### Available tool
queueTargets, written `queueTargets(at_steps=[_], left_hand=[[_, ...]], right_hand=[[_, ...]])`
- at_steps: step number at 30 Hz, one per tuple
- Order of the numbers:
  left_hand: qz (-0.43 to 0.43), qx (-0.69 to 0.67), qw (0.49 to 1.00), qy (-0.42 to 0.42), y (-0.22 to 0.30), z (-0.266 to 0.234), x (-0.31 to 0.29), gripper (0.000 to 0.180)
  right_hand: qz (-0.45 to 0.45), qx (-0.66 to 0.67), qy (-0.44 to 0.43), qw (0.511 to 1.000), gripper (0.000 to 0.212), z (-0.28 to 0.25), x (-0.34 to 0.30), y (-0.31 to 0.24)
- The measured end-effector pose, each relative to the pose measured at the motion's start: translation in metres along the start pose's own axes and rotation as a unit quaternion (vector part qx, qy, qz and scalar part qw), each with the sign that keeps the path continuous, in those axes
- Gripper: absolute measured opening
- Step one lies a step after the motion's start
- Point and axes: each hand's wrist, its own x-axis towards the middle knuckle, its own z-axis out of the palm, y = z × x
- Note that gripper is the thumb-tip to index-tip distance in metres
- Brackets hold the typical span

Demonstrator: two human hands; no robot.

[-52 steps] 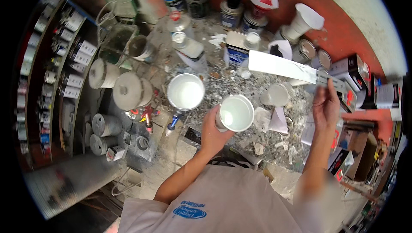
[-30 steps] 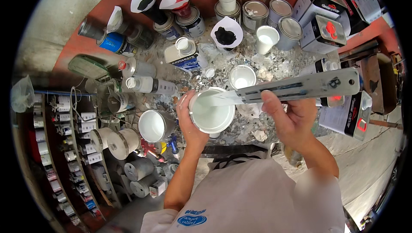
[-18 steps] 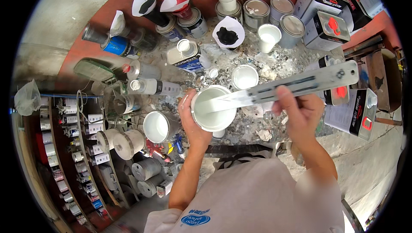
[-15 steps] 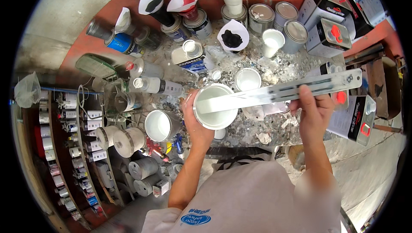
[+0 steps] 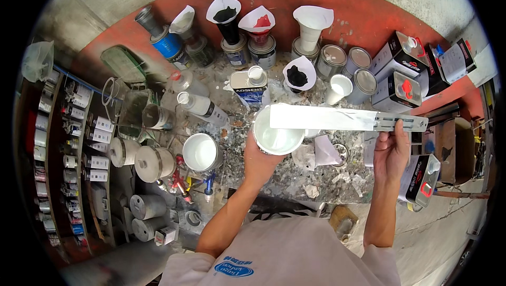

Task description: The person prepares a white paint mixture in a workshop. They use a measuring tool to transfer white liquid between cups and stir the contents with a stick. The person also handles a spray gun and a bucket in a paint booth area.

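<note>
Gripping the white cup (image 5: 278,137) near the centre, the left hand (image 5: 261,165) has its fingers wrapped round the wall at seven o'clock. At three o'clock, the right hand (image 5: 391,157) pinches the flat stick (image 5: 332,117) at its slotted end; the white tip is best kept over the opening, where any drips should fall inside.

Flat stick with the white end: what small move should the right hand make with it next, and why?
Perhaps tip the flat stick's white end slightly downward. It lies roughly level, overlapping the mouth of the white cup in this view. The right hand grips it near its other end, while the left hand holds the cup, so any drips might land inside.
</note>
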Motion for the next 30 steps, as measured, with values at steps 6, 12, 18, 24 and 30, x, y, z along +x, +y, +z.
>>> queueTargets(at_steps=[6, 12, 18, 24, 30], left_hand=[[0.000, 0.004, 1.000, 0.005, -0.001, -0.003, -0.007, 0.076], [0.004, 0.003, 1.000, 0.016, -0.003, -0.005, -0.010, 0.074], [0.012, 0.017, 1.000, 0.023, -0.005, -0.007, -0.011, 0.076], [0.035, 0.029, 0.998, 0.036, -0.015, -0.005, -0.008, 0.078], [0.028, 0.036, 0.998, 0.054, -0.030, -0.002, -0.009, 0.083]], right_hand=[[0.005, -0.009, -0.029, 1.000, 0.026, 0.010, -0.003, -0.008], [0.007, -0.009, -0.027, 1.000, 0.027, 0.017, -0.006, -0.009], [0.006, -0.019, -0.026, 0.999, 0.028, 0.018, -0.006, -0.008], [0.006, -0.029, -0.045, 0.999, 0.024, 0.015, -0.003, -0.007], [0.002, -0.037, -0.058, 0.998, 0.019, 0.009, -0.003, -0.008]])
